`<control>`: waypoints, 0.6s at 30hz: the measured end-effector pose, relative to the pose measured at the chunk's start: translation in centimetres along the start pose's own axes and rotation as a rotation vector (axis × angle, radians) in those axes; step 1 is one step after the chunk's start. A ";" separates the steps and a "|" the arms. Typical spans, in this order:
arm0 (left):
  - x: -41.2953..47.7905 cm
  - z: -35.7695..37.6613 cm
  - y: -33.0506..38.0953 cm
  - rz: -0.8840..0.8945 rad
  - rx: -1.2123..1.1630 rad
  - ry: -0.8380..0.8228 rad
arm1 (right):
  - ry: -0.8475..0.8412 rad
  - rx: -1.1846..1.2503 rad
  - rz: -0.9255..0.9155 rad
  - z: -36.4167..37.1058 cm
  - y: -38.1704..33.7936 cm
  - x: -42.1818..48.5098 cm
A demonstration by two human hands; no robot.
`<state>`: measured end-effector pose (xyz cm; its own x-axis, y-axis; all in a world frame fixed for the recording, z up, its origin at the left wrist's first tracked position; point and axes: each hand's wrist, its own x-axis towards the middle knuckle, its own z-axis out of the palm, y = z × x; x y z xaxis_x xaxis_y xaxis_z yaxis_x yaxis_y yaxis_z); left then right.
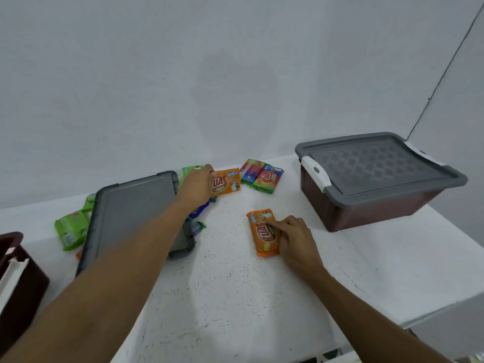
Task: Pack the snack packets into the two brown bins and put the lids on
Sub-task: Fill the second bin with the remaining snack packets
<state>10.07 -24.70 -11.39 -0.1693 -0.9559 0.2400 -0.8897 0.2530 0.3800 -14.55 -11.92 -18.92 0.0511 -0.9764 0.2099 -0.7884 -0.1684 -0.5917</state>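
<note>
My left hand point(197, 184) grips one end of an orange snack packet point(228, 181) at the back of the white table. My right hand point(293, 238) rests its fingers on a second orange packet point(262, 233) lying flat mid-table. A brown bin point(366, 205) with its grey lid point(377, 166) on stands at the right. A loose grey lid point(131, 216) lies to the left under my left forearm. The second brown bin point(18, 279), open, shows at the left edge. Two multicoloured packets point(260, 175) lie at the back, and green packets point(72, 229) lie left of the loose lid.
A blue packet point(199, 212) and another green one point(191, 170) peek out beside my left wrist. The white wall rises just behind the table point(235, 297). The table's right edge drops off below the closed bin.
</note>
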 end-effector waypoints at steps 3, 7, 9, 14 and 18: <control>-0.9 -1.5 -0.2 -0.021 -0.127 -0.059 | -0.009 0.008 -0.005 -0.2 0.1 0.1; -2.7 -3.4 -0.2 -0.051 -0.191 -0.112 | -0.023 -0.065 -0.017 -0.4 -0.5 -0.1; -3.8 -4.4 -0.4 -0.056 -0.209 -0.142 | -0.036 -0.072 -0.021 -0.7 -1.0 -0.5; -6.1 -6.8 -1.2 -0.144 -0.313 -0.310 | -0.159 -0.172 -0.069 -0.9 -2.5 -1.6; -8.9 -9.7 -1.1 -0.112 -0.129 -0.476 | -0.300 -0.336 -0.109 -1.4 -5.1 -1.0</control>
<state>16.66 -15.05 -5.24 -0.2769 -0.9326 -0.2316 -0.8590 0.1322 0.4946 -11.43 -9.93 -15.06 0.2807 -0.9598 -0.0075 -0.9211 -0.2672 -0.2832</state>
